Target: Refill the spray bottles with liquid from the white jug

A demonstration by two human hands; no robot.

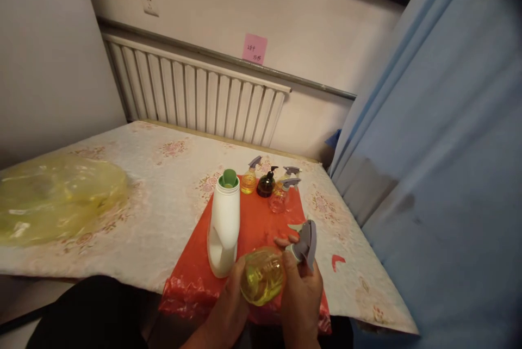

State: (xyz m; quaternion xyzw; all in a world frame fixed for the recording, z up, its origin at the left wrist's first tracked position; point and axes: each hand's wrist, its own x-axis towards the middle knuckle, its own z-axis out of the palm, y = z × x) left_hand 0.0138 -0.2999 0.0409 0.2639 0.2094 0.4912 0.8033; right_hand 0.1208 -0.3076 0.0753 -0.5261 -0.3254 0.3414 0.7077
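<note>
A small yellow spray bottle (262, 275) lies tilted between both hands over the table's near edge. My left hand (228, 305) is wrapped round its body from the left. My right hand (300, 297) grips its neck and grey trigger head (305, 243). Just beyond stands a tall white jug (224, 224) with a green open mouth, on a red plastic sheet (261, 224).
At the far end of the red sheet stand several small bottles: a yellow sprayer (249, 179), a dark pump bottle (266, 184) and a pink sprayer (279, 198). A crumpled yellow bag (57, 194) lies at the left. A blue curtain (440, 164) hangs at the right, a radiator (196, 96) behind.
</note>
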